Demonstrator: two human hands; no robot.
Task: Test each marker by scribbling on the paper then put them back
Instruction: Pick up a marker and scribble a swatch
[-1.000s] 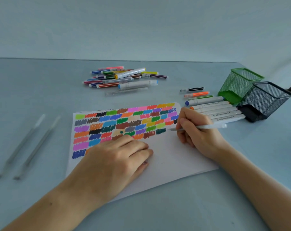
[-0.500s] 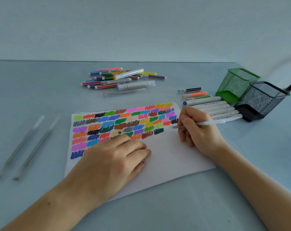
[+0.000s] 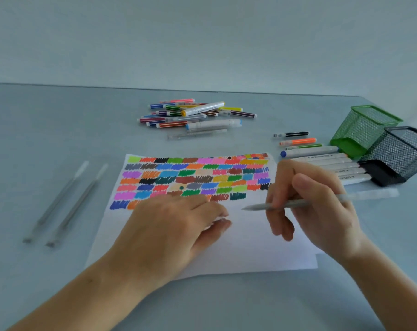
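Lying flat on grey table [image 3: 47, 139]: paper [image 3: 250, 247].

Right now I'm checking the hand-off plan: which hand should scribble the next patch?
Right. The right hand already grips the pen, tip over bare paper; the left hand lies flat on the sheet.
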